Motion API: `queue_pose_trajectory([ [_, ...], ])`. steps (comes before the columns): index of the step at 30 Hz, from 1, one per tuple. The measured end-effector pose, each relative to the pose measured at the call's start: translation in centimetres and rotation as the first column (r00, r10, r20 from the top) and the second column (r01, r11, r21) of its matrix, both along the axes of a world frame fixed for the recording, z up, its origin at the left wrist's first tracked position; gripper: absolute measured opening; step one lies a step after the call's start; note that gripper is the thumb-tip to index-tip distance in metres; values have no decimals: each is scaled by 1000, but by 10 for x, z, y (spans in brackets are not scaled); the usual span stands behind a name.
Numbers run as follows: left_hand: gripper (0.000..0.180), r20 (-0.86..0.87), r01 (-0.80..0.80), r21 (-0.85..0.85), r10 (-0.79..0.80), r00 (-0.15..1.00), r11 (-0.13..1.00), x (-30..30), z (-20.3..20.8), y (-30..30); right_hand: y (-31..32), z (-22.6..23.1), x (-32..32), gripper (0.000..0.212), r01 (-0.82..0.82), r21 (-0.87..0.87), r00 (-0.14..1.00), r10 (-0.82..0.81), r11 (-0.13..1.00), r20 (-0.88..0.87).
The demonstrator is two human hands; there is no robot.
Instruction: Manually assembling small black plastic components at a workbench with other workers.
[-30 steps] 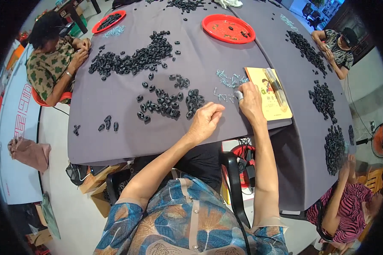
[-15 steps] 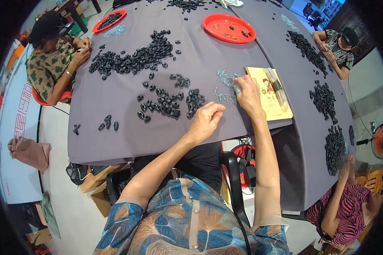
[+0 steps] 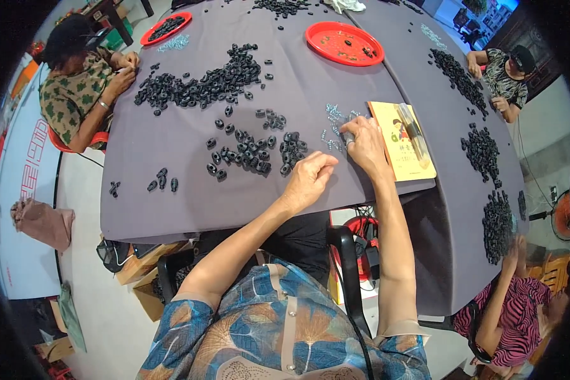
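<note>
My left hand (image 3: 310, 180) is closed just above the table edge, its fingertips pressed together; whatever they hold, if anything, is hidden. Close to its right, my right hand (image 3: 366, 145) reaches down to the table, its bent fingertips among small silvery coil springs (image 3: 334, 113). Whether a spring is between those fingers cannot be made out. Left of my hands lies a loose heap of small black plastic pieces (image 3: 247, 152), rounded and with holes, like cord-lock parts. A tighter cluster of black pieces (image 3: 291, 152) sits beside my left hand.
Right of my right hand are a yellow booklet (image 3: 399, 152) and a clear tube (image 3: 414, 130) on it. Farther off stand a red tray (image 3: 326, 54) and a bigger black heap (image 3: 202, 88). Co-workers sit at the left (image 3: 76, 95) and right (image 3: 503, 76) sides of the grey-covered table (image 3: 171, 215).
My right hand has shifted slightly left and down over the springs, and its fingers are more bent. My left hand stays nearly in place. At the far right, a co-worker's hands have moved apart.
</note>
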State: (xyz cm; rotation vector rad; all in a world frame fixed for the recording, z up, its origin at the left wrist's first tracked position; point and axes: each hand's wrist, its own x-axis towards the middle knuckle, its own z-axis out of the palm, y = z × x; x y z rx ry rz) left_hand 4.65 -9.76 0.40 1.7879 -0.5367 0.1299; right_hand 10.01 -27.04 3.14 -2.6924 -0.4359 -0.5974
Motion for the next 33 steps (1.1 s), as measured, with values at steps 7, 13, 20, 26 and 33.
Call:
queue_pose_trajectory([
  [7, 15, -23, 12, -11, -12, 1000, 1000, -2, 3, 0, -5, 1, -3, 33, 30, 17, 998, -29, 999, -50],
  [13, 15, -19, 11, -15, -11, 1000, 1000, -1, 1, -1, -16, 22, -16, 36, 11, 237, 999, -21, 971, 43],
  [20, 15, -35, 18, 9, -17, 999, 1000, -2, 6, 1, -9, 6, -56, 28, 176, 590, 984, -131, 788, -118],
  [26, 15, -77, 18, 22, -16, 997, 1000, -3, 7, 0, -15, -9, -62, 34, 274, 268, 958, -286, 923, 5],
  [33, 14, -72, 20, 16, -19, 997, 1000, -3, 8, 2, -9, -6, -35, 42, 51, 112, 992, -62, 992, 106],
])
